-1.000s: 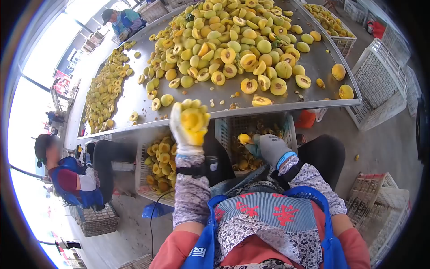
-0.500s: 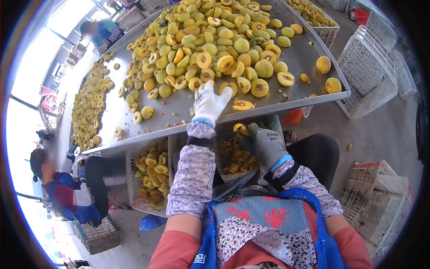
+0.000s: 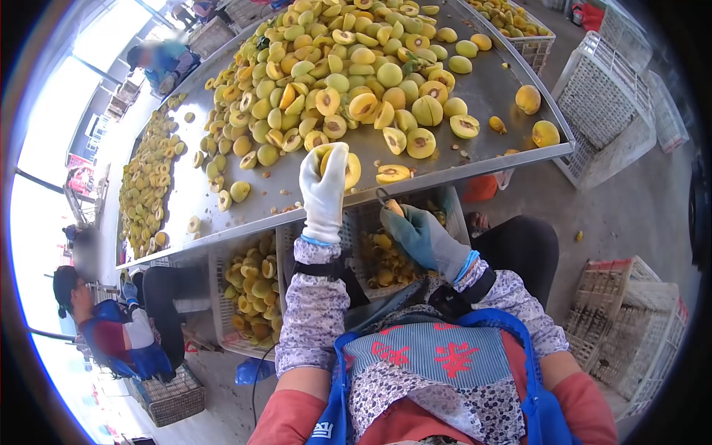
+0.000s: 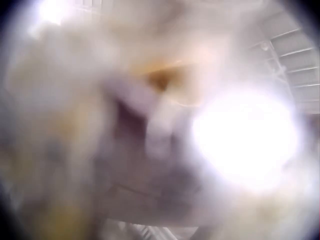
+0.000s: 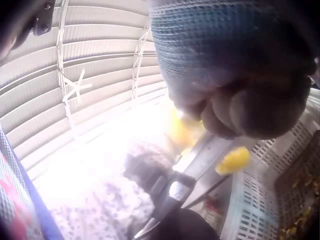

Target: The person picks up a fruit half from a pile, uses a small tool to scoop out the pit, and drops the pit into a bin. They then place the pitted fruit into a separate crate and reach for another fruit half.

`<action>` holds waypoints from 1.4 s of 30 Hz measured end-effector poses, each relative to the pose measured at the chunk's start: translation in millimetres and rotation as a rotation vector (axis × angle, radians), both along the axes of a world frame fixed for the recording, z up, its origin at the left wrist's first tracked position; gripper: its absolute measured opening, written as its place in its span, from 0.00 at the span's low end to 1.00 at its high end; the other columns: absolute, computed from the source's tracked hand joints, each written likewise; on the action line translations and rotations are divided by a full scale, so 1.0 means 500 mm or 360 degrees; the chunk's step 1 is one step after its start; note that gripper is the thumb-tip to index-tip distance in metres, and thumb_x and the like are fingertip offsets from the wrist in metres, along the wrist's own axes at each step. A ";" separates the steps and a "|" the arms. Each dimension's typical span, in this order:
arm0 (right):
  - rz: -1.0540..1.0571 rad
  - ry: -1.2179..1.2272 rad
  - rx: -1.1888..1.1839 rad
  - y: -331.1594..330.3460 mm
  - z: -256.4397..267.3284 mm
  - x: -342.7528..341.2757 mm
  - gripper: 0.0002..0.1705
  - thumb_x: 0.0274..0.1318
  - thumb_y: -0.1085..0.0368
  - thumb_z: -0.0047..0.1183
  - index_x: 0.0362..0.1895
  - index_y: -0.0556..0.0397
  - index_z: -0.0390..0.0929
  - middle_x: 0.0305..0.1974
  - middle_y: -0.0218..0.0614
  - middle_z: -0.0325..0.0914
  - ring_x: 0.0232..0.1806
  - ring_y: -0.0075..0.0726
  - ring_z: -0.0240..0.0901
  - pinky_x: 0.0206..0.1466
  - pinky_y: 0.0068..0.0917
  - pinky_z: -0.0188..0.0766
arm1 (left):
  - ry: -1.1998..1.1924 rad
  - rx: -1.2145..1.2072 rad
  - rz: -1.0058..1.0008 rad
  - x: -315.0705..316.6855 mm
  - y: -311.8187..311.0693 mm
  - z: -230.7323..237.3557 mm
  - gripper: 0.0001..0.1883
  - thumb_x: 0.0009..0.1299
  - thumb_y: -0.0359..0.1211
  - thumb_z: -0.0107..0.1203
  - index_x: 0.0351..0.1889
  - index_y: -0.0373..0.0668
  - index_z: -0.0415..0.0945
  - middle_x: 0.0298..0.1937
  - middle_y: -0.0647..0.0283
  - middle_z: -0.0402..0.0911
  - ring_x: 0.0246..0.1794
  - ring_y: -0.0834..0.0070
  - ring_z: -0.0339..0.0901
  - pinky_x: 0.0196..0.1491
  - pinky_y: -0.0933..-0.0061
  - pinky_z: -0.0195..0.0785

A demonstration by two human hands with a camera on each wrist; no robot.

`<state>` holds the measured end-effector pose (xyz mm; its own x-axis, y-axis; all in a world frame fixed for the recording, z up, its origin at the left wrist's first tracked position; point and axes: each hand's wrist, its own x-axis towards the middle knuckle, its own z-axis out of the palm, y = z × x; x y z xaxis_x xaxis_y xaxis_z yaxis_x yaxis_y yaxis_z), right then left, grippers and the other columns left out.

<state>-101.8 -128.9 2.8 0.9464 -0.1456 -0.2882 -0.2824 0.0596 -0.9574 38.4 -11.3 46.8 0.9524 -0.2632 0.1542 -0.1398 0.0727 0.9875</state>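
Note:
My left hand [image 3: 324,189], in a white glove, is raised at the table's front edge with its fingers curled round a yellow peach half [image 3: 326,154]. Another cut half [image 3: 351,170] shows just right of those fingers. My right hand [image 3: 424,239], in a grey-blue glove, grips a small tool with a tan handle [image 3: 393,208] and a thin dark loop [image 3: 382,195] at its end. It hovers over a crate [image 3: 458,215] of peach scraps. In the right wrist view a yellow piece [image 5: 234,160] shows below the curled fingers. The left wrist view is badly blurred.
A big heap of peach halves [image 3: 356,81] covers the metal table [image 3: 475,152]. A crate of halves [image 3: 256,285] stands left of my legs. Stacked crates [image 3: 604,111] stand at the right, more [image 3: 623,334] nearer me. Another person [image 3: 111,326] sits at the left.
My left hand, earlier palm up with a half, reached empty over the heap and now grips a peach half, drawn back toward me. My right hand rose slightly and turned; the tool's loop now shows.

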 end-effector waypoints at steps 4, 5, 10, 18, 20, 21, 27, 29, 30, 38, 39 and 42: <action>-0.0076 -0.0589 0.0044 0.029 -0.015 0.021 0.19 0.72 0.53 0.49 0.46 0.57 0.80 0.35 0.42 0.81 0.36 0.39 0.78 0.37 0.31 0.73 | -0.0016 -0.0025 -0.0007 -0.049 0.027 -0.015 0.10 0.73 0.32 0.54 0.41 0.34 0.81 0.37 0.64 0.82 0.36 0.82 0.76 0.41 0.79 0.70; -0.0106 -0.0728 -0.0186 0.032 -0.015 0.027 0.18 0.73 0.55 0.50 0.45 0.58 0.80 0.32 0.29 0.80 0.33 0.23 0.74 0.38 0.26 0.72 | 0.0047 -0.0035 -0.0059 -0.059 0.028 -0.015 0.11 0.75 0.33 0.52 0.43 0.34 0.80 0.38 0.63 0.82 0.37 0.81 0.76 0.43 0.78 0.71; -0.0097 -0.0787 -0.0748 0.050 0.003 0.036 0.15 0.70 0.57 0.52 0.45 0.58 0.79 0.31 0.51 0.82 0.34 0.50 0.82 0.35 0.36 0.74 | -0.0704 0.0191 0.0131 -0.102 0.005 -0.035 0.10 0.73 0.26 0.46 0.47 0.33 0.76 0.41 0.57 0.81 0.39 0.71 0.80 0.43 0.74 0.75; -0.0089 -0.0631 -0.0398 0.077 -0.088 0.058 0.16 0.71 0.63 0.52 0.53 0.62 0.79 0.44 0.42 0.85 0.43 0.27 0.78 0.45 0.30 0.76 | 0.0344 -0.0729 0.0104 -0.086 0.011 -0.057 0.19 0.80 0.44 0.46 0.48 0.39 0.80 0.38 0.61 0.84 0.28 0.82 0.75 0.33 0.79 0.70; -0.0155 -0.0911 -0.0351 0.083 -0.058 0.056 0.13 0.69 0.62 0.51 0.47 0.58 0.80 0.35 0.53 0.80 0.38 0.63 0.81 0.37 0.40 0.76 | 0.0066 -0.0751 0.0136 -0.079 -0.003 -0.072 0.17 0.80 0.41 0.49 0.48 0.37 0.80 0.38 0.60 0.85 0.27 0.82 0.75 0.31 0.81 0.69; -0.0165 -0.1007 -0.0562 0.079 -0.045 0.061 0.14 0.69 0.62 0.50 0.49 0.59 0.78 0.36 0.54 0.80 0.38 0.62 0.82 0.37 0.39 0.76 | 0.0156 -0.0927 0.0184 -0.099 -0.011 -0.048 0.16 0.80 0.41 0.49 0.48 0.36 0.80 0.39 0.59 0.85 0.31 0.79 0.79 0.35 0.78 0.73; -0.0059 -0.0699 -0.0146 0.087 -0.044 0.063 0.23 0.70 0.56 0.49 0.54 0.65 0.74 0.33 0.55 0.82 0.35 0.55 0.84 0.37 0.38 0.78 | 0.0238 -0.0782 -0.0082 -0.086 0.018 -0.035 0.19 0.80 0.44 0.48 0.41 0.37 0.81 0.32 0.61 0.83 0.28 0.76 0.78 0.32 0.74 0.74; 0.0063 -0.0761 -0.0442 0.075 -0.047 0.044 0.18 0.71 0.58 0.50 0.50 0.62 0.77 0.40 0.44 0.85 0.42 0.32 0.82 0.45 0.30 0.76 | -0.0042 -0.0563 0.0136 -0.098 0.002 -0.033 0.20 0.79 0.45 0.49 0.39 0.37 0.81 0.31 0.60 0.83 0.27 0.74 0.79 0.32 0.74 0.74; 0.0086 -0.0591 -0.0361 0.076 -0.041 0.040 0.16 0.71 0.59 0.51 0.49 0.61 0.78 0.41 0.44 0.85 0.44 0.30 0.81 0.45 0.30 0.75 | 0.0383 -0.0758 0.0051 -0.105 0.005 -0.015 0.20 0.79 0.46 0.50 0.39 0.37 0.81 0.32 0.58 0.84 0.28 0.72 0.80 0.31 0.73 0.74; 0.0247 -0.0418 -0.0123 0.065 -0.049 0.029 0.33 0.74 0.41 0.41 0.42 0.63 0.80 0.29 0.47 0.81 0.33 0.37 0.78 0.38 0.35 0.74 | 0.0468 -0.0038 -0.0403 -0.068 0.039 0.006 0.21 0.76 0.44 0.49 0.34 0.35 0.82 0.29 0.56 0.84 0.26 0.72 0.80 0.30 0.76 0.73; 0.0338 -0.0501 -0.0276 0.060 -0.067 0.030 0.33 0.74 0.42 0.41 0.42 0.63 0.80 0.27 0.45 0.80 0.31 0.38 0.77 0.37 0.36 0.74 | 0.0486 -0.0043 -0.0403 -0.063 0.041 0.001 0.21 0.76 0.44 0.49 0.34 0.35 0.82 0.29 0.56 0.84 0.26 0.72 0.80 0.30 0.76 0.73; 0.0493 0.0353 0.0460 0.024 0.068 0.012 0.32 0.74 0.43 0.40 0.41 0.62 0.80 0.23 0.35 0.76 0.27 0.37 0.75 0.33 0.36 0.72 | 0.0679 -0.0114 -0.0646 -0.055 0.052 -0.003 0.20 0.73 0.44 0.51 0.33 0.35 0.82 0.28 0.56 0.84 0.25 0.71 0.80 0.30 0.74 0.73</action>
